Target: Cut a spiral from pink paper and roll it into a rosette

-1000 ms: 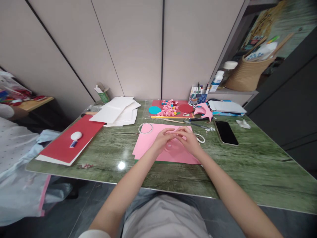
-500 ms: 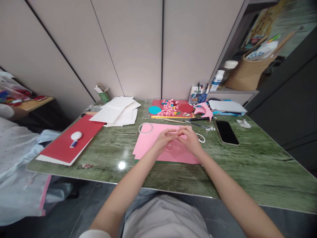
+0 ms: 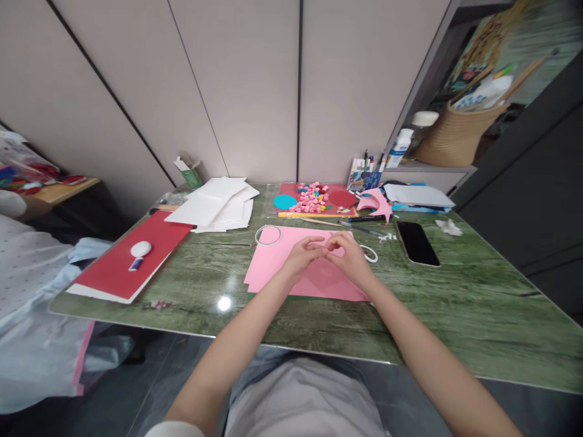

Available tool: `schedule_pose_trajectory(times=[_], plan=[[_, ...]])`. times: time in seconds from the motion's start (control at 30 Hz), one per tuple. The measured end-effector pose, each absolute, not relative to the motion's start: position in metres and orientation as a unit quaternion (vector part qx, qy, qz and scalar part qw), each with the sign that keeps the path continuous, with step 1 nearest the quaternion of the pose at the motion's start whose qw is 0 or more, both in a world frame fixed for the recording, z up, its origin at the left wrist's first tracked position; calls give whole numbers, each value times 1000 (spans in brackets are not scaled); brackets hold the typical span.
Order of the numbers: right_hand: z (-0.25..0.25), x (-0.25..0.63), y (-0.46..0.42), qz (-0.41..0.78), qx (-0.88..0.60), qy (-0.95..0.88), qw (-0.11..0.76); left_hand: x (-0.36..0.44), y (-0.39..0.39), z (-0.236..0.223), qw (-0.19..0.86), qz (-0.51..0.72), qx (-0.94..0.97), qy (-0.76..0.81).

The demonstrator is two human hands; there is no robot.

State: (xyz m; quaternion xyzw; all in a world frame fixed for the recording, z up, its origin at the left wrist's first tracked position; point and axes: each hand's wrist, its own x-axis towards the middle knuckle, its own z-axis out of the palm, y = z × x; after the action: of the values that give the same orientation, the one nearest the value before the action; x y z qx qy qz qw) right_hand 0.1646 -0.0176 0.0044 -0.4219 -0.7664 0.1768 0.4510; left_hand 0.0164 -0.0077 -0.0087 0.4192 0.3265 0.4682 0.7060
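Above the pink paper sheets (image 3: 273, 267), my left hand (image 3: 304, 255) and my right hand (image 3: 350, 255) meet at the fingertips. Both have their fingers curled in a pinch; whatever sits between them is hidden or too small to make out. A thin white ring (image 3: 268, 227) lies over the sheets' upper left corner. Close to my right hand, a white roll of tape (image 3: 371, 257) rests at the sheets' right edge. Behind the hands, a heap of small pink paper balls (image 3: 311, 199) covers part of a red sheet, between a blue circle (image 3: 285, 202) and a dark red circle (image 3: 342, 198).
White papers (image 3: 218, 203) and a red sheet (image 3: 132, 261) bearing a white round object (image 3: 141, 249) lie left. To the right are a phone (image 3: 417, 243), a pink paper scrap (image 3: 376, 203), a pen box (image 3: 364, 173) and crumpled tissue (image 3: 449, 227). A person's sleeve (image 3: 27, 261) shows far left.
The fingers of my right hand have curled in slightly. Both hands otherwise keep the same place over the pink sheets.
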Motion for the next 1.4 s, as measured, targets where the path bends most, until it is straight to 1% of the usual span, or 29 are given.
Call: schedule_pose_trajectory(times=[0.2,0.3,0.47,0.87,1.13,1.4], plan=[[4,166,-17,176,-413,-769,455,13,-6,-7,715,473,402,323],[2,166,-17,172,-398,-785,442,13,-7,-6,714,471,405,323],[-1,165,-16,171,-387,-798,430,14,-6,-8,687,481,422,344],[3,163,-19,177,-431,-748,473,17,-7,-13,690,472,444,323],[3,163,-19,177,-422,-757,467,21,-11,-7,710,454,461,278],[5,162,-19,180,-421,-757,465,17,-6,-11,705,470,415,331]])
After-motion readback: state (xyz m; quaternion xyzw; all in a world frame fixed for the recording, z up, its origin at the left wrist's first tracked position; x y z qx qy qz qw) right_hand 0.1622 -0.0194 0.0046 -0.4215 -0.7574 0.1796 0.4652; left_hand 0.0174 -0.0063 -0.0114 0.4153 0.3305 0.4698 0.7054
